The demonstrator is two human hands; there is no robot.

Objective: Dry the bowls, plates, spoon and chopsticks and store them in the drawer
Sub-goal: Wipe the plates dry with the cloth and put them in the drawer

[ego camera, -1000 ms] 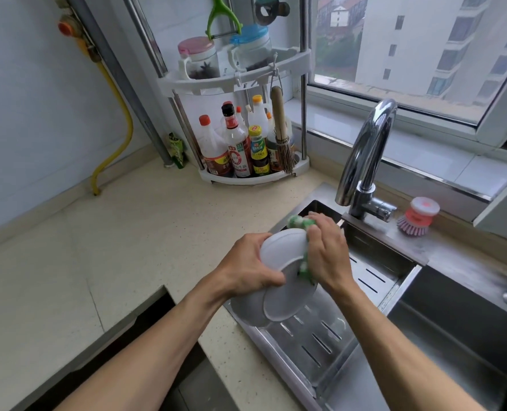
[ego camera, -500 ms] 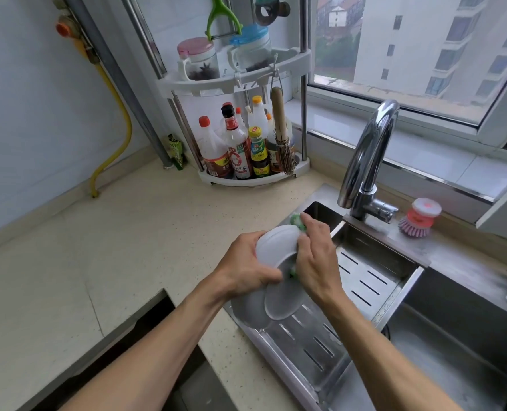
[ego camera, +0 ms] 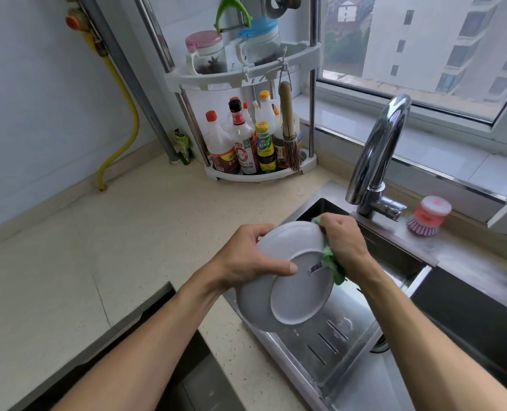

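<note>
Round white glazed ceramic plate, tilted, underside and foot ring showing; left hand grips rim; right hand clutches crumpled green cloth against edge, above slotted steel drain tray

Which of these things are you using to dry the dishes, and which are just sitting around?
In use:
plate, held by the left hand
green cloth, gripped in the right hand against the plate's edge
drawer, open below the counter

Just sitting around:
tap
pink brush
sauce bottles
spice jars
whisk brush
</note>
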